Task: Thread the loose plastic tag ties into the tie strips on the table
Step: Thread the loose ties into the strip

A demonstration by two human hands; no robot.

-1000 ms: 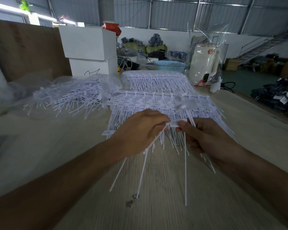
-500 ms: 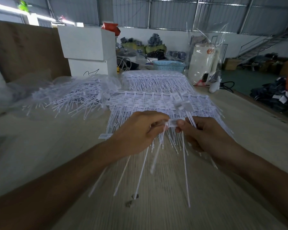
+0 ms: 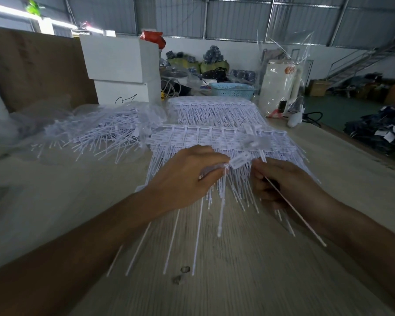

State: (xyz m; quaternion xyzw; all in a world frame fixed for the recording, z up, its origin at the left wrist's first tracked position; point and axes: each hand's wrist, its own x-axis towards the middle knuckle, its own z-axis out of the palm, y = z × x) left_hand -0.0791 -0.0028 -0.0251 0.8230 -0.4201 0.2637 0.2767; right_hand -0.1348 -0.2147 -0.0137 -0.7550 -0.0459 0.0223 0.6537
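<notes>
A warehouse interior with corrugated metal walls and daylight entering through an opening at upper left. A pale wood-grain table fills the foreground, backed by a brown board and stacked white boxes. Beyond stand a blue plastic basket, a metal staircase and a green floor.

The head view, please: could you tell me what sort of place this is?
Probably a warehouse or packing workshop: corrugated metal walls, a worktable heaped with white tie strips, and stacked dark bundles beside a metal staircase.
</notes>
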